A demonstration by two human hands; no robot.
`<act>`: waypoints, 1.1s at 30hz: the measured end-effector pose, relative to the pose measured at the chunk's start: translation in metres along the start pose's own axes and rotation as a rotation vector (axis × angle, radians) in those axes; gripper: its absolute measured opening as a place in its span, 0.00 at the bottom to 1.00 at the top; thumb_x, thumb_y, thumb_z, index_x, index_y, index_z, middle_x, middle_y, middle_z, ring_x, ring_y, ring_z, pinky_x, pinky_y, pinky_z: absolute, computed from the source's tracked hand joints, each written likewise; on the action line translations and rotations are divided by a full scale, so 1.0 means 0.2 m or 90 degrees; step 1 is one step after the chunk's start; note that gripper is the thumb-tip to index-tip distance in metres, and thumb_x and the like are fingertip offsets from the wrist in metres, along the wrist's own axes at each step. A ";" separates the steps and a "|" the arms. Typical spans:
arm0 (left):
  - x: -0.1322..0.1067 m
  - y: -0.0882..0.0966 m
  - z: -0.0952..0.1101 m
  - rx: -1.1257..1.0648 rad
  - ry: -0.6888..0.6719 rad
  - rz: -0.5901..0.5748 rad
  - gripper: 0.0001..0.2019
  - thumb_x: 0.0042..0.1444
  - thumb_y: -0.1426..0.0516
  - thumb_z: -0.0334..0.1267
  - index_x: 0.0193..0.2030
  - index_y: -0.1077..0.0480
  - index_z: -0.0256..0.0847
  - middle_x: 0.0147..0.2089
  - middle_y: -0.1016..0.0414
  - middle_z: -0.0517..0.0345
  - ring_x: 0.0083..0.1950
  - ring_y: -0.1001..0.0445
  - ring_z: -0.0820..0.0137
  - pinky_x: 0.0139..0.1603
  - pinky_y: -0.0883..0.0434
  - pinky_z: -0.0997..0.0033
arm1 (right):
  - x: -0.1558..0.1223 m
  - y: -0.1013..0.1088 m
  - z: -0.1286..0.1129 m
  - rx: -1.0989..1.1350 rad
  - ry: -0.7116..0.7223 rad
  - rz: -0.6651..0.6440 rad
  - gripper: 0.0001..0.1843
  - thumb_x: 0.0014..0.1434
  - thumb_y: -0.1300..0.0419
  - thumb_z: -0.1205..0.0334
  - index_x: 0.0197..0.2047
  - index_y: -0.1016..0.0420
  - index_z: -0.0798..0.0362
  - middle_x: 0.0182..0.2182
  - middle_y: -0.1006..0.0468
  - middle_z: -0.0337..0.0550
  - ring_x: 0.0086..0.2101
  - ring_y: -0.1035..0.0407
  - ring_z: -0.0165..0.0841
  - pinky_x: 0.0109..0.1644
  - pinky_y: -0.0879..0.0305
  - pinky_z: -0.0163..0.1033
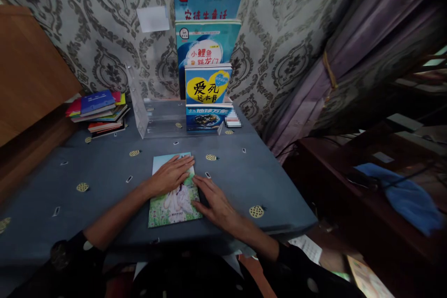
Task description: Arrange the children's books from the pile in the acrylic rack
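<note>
A thin picture book [172,205] with a green meadow cover lies flat on the dark blue tablecloth [104,172] in front of me. My left hand [172,174] rests flat on its upper half, fingers stretched out. My right hand [214,200] lies open at the book's right edge, fingertips touching that edge. Neither hand grips anything.
A clear tiered rack [150,111] at the table's back holds several upright children's books [206,84]. A stack of books [99,111] lies at the back left. A wooden panel [31,70] stands left; curtains [349,65] and a cluttered wooden shelf [384,181] are on the right.
</note>
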State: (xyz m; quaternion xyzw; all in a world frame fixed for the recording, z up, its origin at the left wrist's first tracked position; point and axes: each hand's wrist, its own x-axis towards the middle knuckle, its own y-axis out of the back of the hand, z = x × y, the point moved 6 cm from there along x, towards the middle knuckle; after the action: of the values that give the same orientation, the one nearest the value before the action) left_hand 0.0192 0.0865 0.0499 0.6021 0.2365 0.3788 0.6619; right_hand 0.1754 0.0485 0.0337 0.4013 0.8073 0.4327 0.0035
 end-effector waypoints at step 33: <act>-0.64 0.04 0.50 -0.182 0.002 -0.018 0.24 0.64 0.50 0.29 0.67 0.39 0.43 0.61 0.28 0.48 0.65 0.33 0.61 0.68 0.37 0.52 | 0.04 -0.16 -0.48 0.034 0.116 -0.317 0.38 0.67 0.44 0.51 0.72 0.51 0.59 0.69 0.47 0.56 0.69 0.55 0.40 0.73 0.55 0.48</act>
State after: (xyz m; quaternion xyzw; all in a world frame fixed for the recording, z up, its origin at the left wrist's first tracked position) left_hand 0.0172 -0.0763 0.0556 0.4979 0.1894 0.4004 0.7456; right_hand 0.1146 -0.0237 0.0738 0.1500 0.8893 0.4312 0.0264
